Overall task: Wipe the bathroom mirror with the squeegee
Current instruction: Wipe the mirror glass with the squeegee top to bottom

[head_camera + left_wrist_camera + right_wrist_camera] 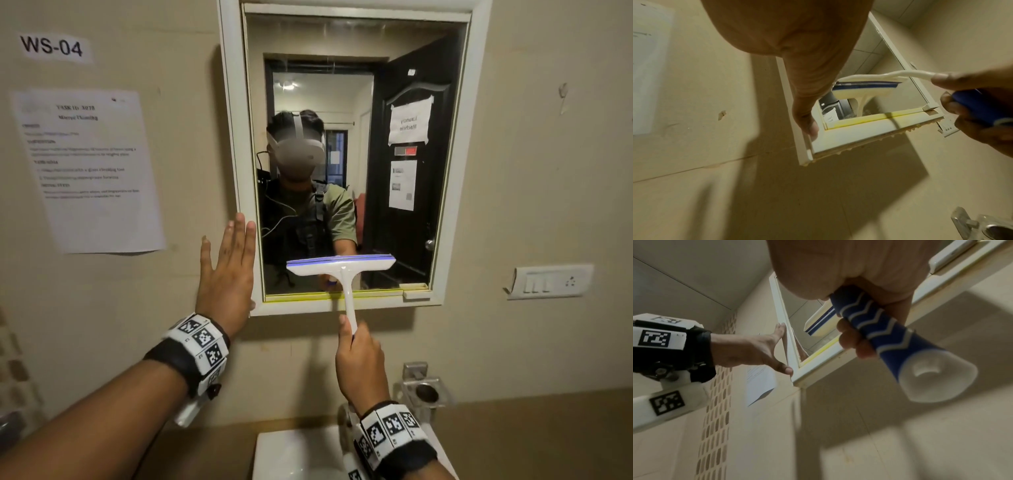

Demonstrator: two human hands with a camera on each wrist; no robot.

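White squeegee point(342, 270) in right hand point(359, 366), arm raised.

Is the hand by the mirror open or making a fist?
Open: the left hand has straight fingers against the mirror frame.

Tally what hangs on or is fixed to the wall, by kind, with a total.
Mirror: 1
Paper sheet: 1
WS-04 label: 1
Switch plate: 1
Metal holder: 1
Total: 5
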